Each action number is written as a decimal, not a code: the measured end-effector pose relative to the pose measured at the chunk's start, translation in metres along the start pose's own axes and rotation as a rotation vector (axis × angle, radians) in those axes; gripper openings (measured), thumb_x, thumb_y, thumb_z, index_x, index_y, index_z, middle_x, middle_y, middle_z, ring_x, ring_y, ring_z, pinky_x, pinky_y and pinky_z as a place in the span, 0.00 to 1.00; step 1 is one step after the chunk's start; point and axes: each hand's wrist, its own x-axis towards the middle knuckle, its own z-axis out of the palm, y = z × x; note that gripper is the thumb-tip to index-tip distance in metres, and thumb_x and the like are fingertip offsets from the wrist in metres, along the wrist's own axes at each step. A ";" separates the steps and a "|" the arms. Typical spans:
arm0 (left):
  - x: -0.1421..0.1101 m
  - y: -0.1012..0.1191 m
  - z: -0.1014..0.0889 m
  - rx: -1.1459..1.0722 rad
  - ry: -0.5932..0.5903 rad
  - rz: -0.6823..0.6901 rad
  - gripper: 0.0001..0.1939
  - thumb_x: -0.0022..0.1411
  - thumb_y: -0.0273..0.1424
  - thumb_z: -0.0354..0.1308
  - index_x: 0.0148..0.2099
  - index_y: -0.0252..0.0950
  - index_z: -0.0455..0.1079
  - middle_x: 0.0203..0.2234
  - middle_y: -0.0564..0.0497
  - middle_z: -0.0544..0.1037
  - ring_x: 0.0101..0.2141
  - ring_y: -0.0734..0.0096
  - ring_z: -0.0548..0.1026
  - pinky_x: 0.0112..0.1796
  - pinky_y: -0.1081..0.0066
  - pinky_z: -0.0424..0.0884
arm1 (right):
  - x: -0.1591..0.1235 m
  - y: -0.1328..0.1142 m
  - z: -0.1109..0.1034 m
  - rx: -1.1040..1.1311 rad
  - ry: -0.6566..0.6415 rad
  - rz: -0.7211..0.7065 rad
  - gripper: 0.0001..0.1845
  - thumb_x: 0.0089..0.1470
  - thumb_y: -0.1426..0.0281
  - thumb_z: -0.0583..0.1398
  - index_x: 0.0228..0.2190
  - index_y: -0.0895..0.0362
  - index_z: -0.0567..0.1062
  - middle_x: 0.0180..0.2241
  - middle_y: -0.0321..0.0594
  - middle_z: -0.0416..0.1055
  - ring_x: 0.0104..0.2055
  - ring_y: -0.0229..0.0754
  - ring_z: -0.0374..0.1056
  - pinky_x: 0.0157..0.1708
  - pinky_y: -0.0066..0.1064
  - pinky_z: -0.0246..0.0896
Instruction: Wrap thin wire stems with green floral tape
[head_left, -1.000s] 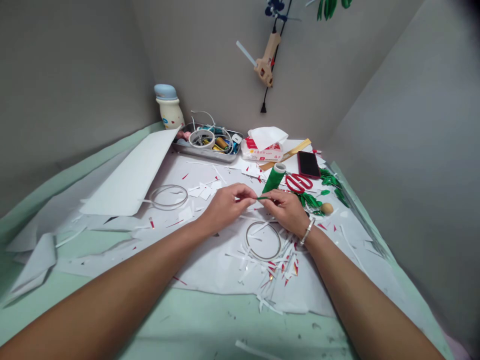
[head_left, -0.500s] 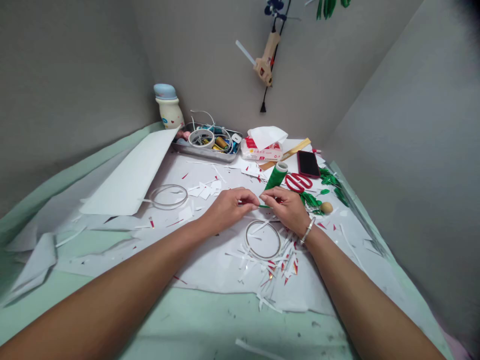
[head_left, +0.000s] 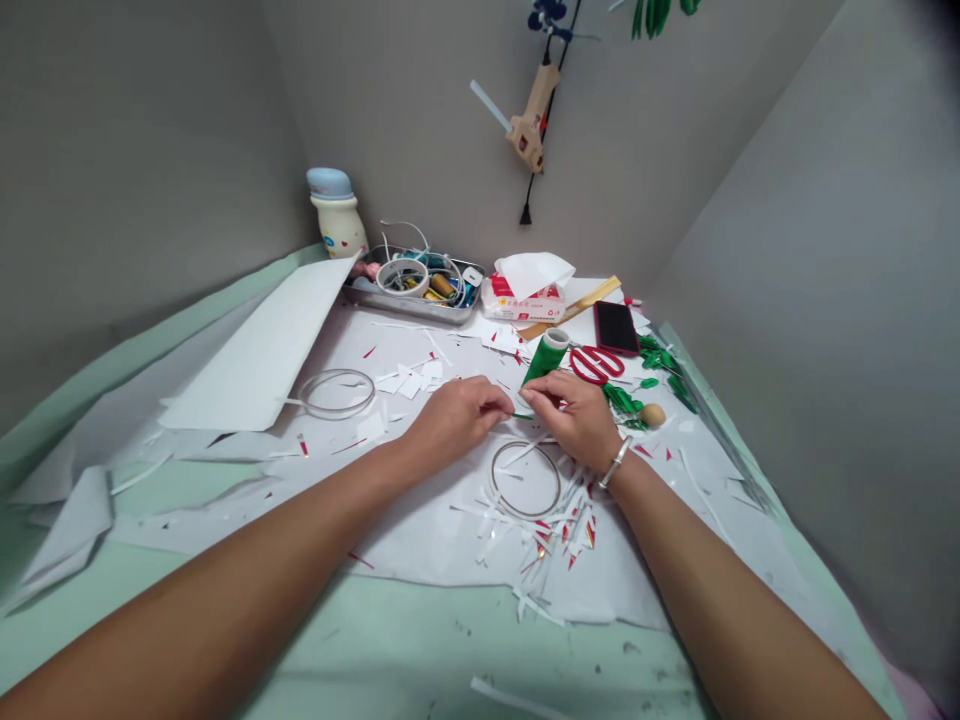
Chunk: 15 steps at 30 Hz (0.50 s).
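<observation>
My left hand (head_left: 471, 408) is closed in a pinch at the middle of the table. From its fingertips a thin green strand (head_left: 520, 416), like a wrapped wire or stem, points toward the right. My right hand (head_left: 576, 412), with a bangle on its wrist, has thumb and forefinger pressed together just beyond the strand's end. What these fingers hold is too small to make out. Right behind them leans a spool of green thread (head_left: 545, 358), its lower part hidden by the hand. A thin ring (head_left: 559, 482) lies below both hands among white paper strips.
Red-handled scissors (head_left: 598, 365), a phone (head_left: 616, 328), green leaf pieces (head_left: 621, 400) and a round ball (head_left: 653, 415) lie at right. Behind are a tissue pack (head_left: 523, 303) and a metal tray (head_left: 420, 308). A coiled ring (head_left: 337, 392) and white sheet (head_left: 255, 350) lie left. A glue gun (head_left: 534, 120) hangs above.
The left fingertips have drawn slightly left, away from the right hand, and the green strand has shifted with them. The thread spool has moved a little left and down.
</observation>
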 end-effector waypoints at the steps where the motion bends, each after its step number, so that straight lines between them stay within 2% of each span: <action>1: 0.000 0.001 0.000 -0.057 -0.002 -0.013 0.07 0.56 0.25 0.55 0.35 0.37 0.75 0.32 0.52 0.77 0.33 0.73 0.73 0.38 0.72 0.67 | 0.000 0.004 0.001 0.023 -0.005 0.028 0.08 0.56 0.70 0.57 0.30 0.57 0.77 0.28 0.38 0.73 0.30 0.38 0.66 0.34 0.30 0.59; 4: 0.002 0.000 -0.002 -0.188 0.057 -0.078 0.06 0.56 0.29 0.56 0.36 0.37 0.74 0.32 0.53 0.78 0.34 0.73 0.73 0.37 0.74 0.68 | -0.001 0.009 0.004 0.036 -0.089 0.051 0.08 0.55 0.71 0.58 0.30 0.56 0.77 0.29 0.38 0.75 0.31 0.38 0.67 0.33 0.29 0.60; 8: 0.003 -0.003 -0.003 -0.137 0.162 -0.145 0.06 0.57 0.30 0.55 0.37 0.37 0.73 0.31 0.53 0.78 0.33 0.73 0.73 0.36 0.73 0.68 | -0.002 -0.002 0.005 -0.003 -0.225 -0.067 0.07 0.54 0.72 0.58 0.30 0.56 0.77 0.27 0.37 0.74 0.30 0.38 0.65 0.33 0.29 0.59; 12: 0.001 -0.005 -0.002 0.026 0.149 -0.092 0.07 0.57 0.27 0.54 0.37 0.37 0.72 0.33 0.52 0.77 0.34 0.71 0.73 0.38 0.71 0.67 | -0.002 -0.013 0.002 -0.039 -0.174 -0.157 0.07 0.55 0.71 0.58 0.30 0.57 0.77 0.25 0.38 0.72 0.30 0.38 0.63 0.33 0.29 0.58; 15: -0.001 -0.003 0.001 0.120 0.043 0.012 0.08 0.57 0.25 0.53 0.36 0.37 0.73 0.31 0.52 0.76 0.33 0.71 0.72 0.38 0.70 0.66 | 0.000 -0.012 0.000 -0.057 -0.087 -0.142 0.08 0.56 0.70 0.57 0.30 0.57 0.77 0.25 0.38 0.71 0.29 0.38 0.62 0.34 0.30 0.58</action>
